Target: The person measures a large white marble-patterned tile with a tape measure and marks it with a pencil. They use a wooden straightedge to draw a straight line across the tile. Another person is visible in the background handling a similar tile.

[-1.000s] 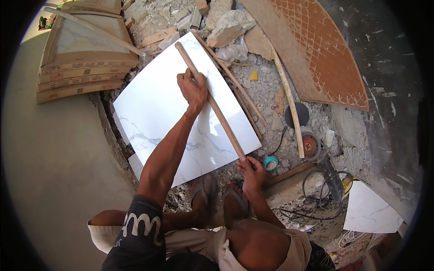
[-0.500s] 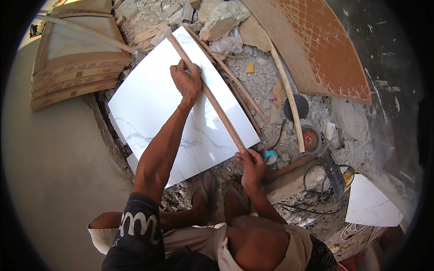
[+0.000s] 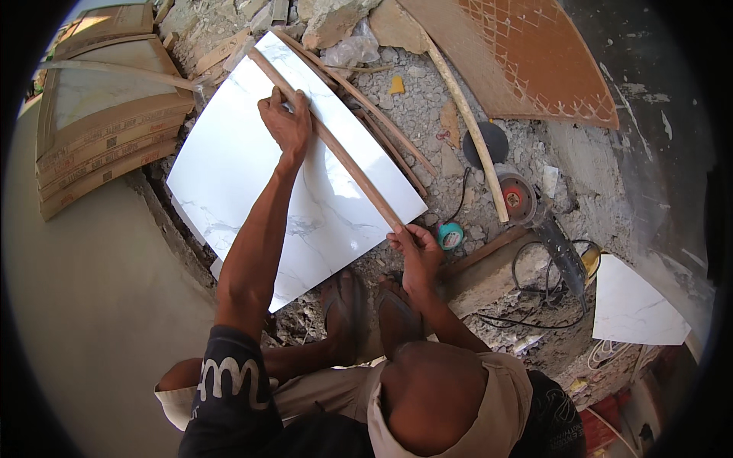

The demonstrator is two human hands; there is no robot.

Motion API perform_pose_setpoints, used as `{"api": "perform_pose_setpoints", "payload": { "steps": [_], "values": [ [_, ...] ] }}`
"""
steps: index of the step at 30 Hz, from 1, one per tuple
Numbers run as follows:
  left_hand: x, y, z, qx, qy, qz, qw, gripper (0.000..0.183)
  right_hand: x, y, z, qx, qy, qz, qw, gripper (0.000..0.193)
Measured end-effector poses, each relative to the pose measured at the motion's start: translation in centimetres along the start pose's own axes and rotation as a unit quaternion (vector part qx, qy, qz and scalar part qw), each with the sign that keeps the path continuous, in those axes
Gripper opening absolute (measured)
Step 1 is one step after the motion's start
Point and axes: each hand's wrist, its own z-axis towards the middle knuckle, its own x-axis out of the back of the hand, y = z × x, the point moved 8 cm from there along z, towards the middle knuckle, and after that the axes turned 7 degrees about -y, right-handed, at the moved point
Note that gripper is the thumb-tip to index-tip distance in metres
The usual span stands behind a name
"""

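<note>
A large white marble-patterned tile [image 3: 229, 168] lies on the rubble in front of my feet. Across its right part runs a long, narrow wooden strip [image 3: 347, 164], slanting from the far corner to the near edge. My left hand [image 3: 287, 128] is closed on the strip's upper part, thumb on its right side, above the tile. At the near end, my right hand [image 3: 418, 256] pinches the strip's tip with thumb and fingers, just past the tile's edge. Strong light glares off the tile beside the strip.
An angle grinder [image 3: 553, 237] with a black cord lies at right, near a teal tape roll [image 3: 450, 236] and a dark disc [image 3: 485, 145]. Boxed tiles [image 3: 107, 145] are stacked at far left. A cut tile piece [image 3: 637, 301] lies lower right; a brown panel [image 3: 527, 61] at the far right.
The whole view has shifted, so the tile and rubble sit a little farther up and left. Both hands keep their hold on the strip, which lies nearly the same on the tile.
</note>
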Motion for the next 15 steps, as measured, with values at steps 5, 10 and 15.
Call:
{"api": "perform_pose_setpoints", "payload": {
  "steps": [5,10,15],
  "values": [
    [0.8,-0.4,0.2,0.019,-0.087,0.009,0.996,0.094,-0.2,-0.1,0.3,0.003,-0.006,0.002,1.000,0.021],
    [1.1,1.3,-1.3,-0.026,-0.263,0.052,0.963,0.135,-0.1,-0.1,0.1,0.017,-0.007,0.010,1.000,0.022],
    [0.7,2.0,-3.0,-0.072,-0.316,0.113,0.939,0.147,0.0,-0.1,0.2,0.031,-0.016,0.002,0.999,0.023]
  ]
}}
